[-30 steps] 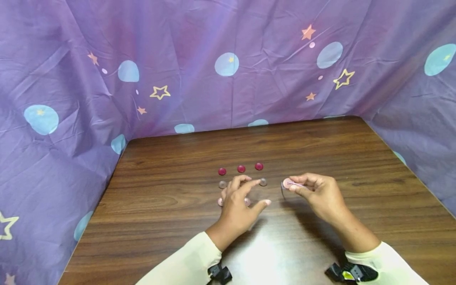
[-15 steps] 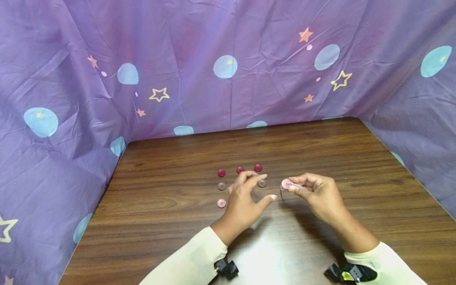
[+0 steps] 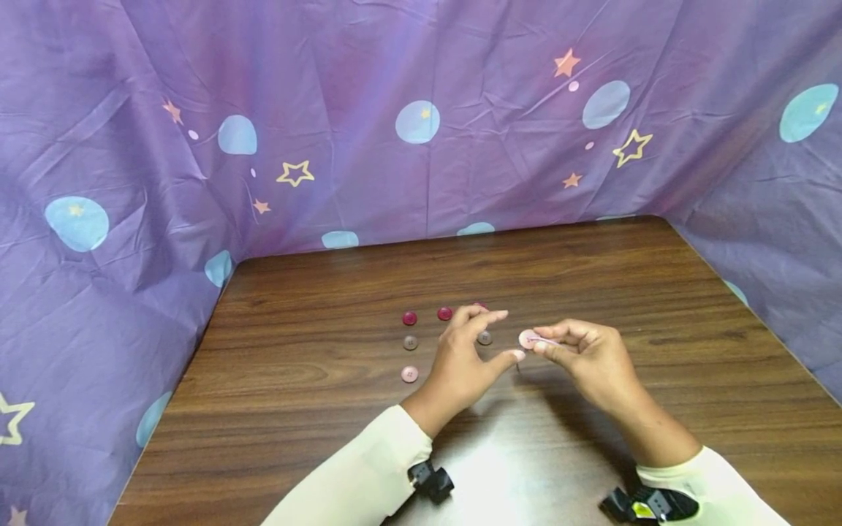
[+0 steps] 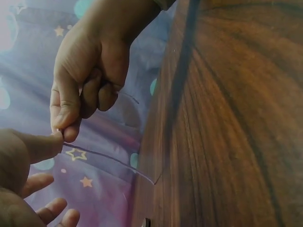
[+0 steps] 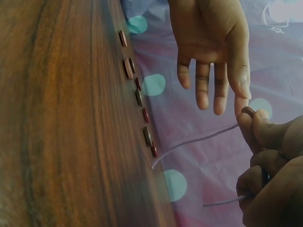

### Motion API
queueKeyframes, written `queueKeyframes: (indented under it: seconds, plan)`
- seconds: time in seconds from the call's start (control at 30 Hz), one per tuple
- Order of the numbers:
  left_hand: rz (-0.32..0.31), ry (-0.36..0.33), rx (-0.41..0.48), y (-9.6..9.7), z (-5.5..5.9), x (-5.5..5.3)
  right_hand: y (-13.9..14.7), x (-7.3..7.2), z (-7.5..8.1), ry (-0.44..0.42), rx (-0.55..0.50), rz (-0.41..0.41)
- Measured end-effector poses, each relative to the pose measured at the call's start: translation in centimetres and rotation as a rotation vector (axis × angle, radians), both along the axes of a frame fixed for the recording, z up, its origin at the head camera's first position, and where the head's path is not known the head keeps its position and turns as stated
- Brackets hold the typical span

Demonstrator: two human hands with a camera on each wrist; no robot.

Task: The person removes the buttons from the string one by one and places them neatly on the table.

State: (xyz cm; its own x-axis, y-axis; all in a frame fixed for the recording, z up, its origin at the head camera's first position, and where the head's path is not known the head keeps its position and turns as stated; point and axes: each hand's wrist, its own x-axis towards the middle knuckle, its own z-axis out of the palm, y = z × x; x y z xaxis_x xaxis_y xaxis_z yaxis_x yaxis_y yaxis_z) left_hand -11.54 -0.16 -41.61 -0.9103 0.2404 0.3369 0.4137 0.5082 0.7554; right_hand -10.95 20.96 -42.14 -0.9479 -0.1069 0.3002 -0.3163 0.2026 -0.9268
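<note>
My right hand (image 3: pixel 595 365) pinches a pink button (image 3: pixel 527 339) between thumb and forefinger, above the table. A thin purple cord (image 5: pixel 196 139) hangs from the button in the right wrist view; its other end (image 5: pixel 222 203) sticks out from below the curled fingers. My left hand (image 3: pixel 463 369) is beside it with fingers extended, its thumb tip close to the button; whether they touch I cannot tell. Left of that hand lie a pink button (image 3: pixel 410 374) and a grey-brown button (image 3: pixel 411 342). Another grey-brown button (image 3: pixel 484 338) shows between its thumb and forefinger.
Dark red buttons (image 3: pixel 444 313) lie in a row at the back of the group, the right one partly covered by left fingers. The brown wooden table (image 3: pixel 296 438) meets a purple star-patterned cloth (image 3: pixel 355 175) at its back and sides.
My left hand has moved right, toward the button in my right hand, uncovering the pink button at the left. My right hand stays nearly still, keeping its pinch.
</note>
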Motion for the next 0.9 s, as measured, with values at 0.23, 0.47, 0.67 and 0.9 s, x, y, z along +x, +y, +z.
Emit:
queueKeyframes:
  seconds: [0.23, 0.47, 0.67, 0.9]
  plan:
    - [-0.086, -0.005, 0.013, 0.6, 0.0, -0.4, 0.1, 0.1, 0.1, -0.012, -0.024, 0.007]
    - [-0.113, 0.030, 0.044, 1.0, -0.3, -0.6, 0.2, 0.1, 0.3, -0.007, -0.044, 0.005]
    - [-0.115, 0.076, 0.038, 1.3, -0.6, -0.6, 0.2, 0.1, 0.3, 0.011, -0.026, -0.014]
    - [-0.117, 0.080, 0.055, 1.5, -0.8, -0.6, 0.4, 0.0, 0.1, 0.021, -0.055, -0.008]
